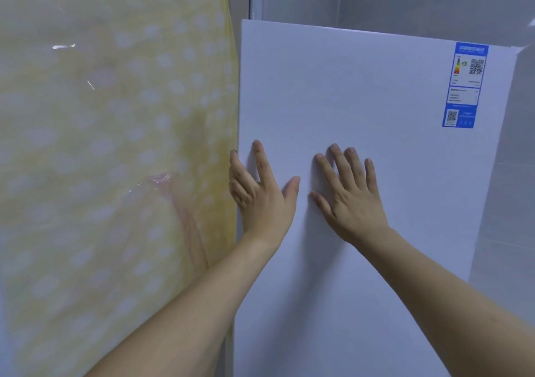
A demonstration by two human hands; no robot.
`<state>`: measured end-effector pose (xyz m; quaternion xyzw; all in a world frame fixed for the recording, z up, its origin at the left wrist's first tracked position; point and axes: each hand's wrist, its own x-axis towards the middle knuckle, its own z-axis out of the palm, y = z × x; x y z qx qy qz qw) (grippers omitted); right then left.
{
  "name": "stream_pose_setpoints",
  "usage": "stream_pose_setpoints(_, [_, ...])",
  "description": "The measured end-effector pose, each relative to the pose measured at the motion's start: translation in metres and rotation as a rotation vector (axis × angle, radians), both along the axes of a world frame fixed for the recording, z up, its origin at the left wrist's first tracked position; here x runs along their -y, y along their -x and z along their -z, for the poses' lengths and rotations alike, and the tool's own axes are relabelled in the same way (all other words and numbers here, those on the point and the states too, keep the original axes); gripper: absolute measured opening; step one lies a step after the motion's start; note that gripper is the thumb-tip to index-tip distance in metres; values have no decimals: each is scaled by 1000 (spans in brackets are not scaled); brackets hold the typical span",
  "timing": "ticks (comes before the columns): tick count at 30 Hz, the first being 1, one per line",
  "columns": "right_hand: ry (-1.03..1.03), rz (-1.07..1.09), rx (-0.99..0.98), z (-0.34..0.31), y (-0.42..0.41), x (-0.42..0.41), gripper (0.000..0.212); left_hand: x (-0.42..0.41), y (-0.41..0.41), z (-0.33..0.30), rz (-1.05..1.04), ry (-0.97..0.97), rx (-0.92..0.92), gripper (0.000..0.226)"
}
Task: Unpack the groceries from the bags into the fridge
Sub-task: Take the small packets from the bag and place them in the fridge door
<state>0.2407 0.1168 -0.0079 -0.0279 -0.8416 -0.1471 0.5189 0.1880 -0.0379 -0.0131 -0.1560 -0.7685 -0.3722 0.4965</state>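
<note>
— Hands are pictured flat against a white fridge door (362,202), seen from a head-worn camera. How are they placed?

— The left hand (262,191) is laid at the door's left edge, its fingers straight; the outer fingers are seen reaching over that edge, though whether they are hooked behind it cannot be told. The right hand (347,194) is spread just beside it, palm on the door panel, fingers extended and fanned. Nothing is grasped by either hand. Both forearms are shown bare, rising from the bottom of the frame.

— And the fridge itself?

— The door is shown closed, filling the middle and right of the view. A blue energy label (465,85) with QR codes is stuck near its upper right corner, well apart from the hands.

— What is seen alongside?

— A yellow cover with white dots (115,145) is pictured immediately left of the door, wrapped over something bulky and sheathed in clear, glossy plastic. Pale grey wall panels (405,0) are visible above and to the right of the fridge.
</note>
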Motion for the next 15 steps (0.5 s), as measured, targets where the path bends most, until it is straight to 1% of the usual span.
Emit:
stream_pose_setpoints(4, [-28, 40, -34, 2, 20, -4, 66, -5, 30, 0, 35, -20, 11, 90])
stream_pose_setpoints(10, [-132, 114, -67, 2, 49, -21, 64, -16, 77, 1, 121, -34, -2, 88])
stream_pose_setpoints(15, [-198, 148, -111, 2, 76, -38, 63, -31, 117, 3, 147, -54, -8, 86])
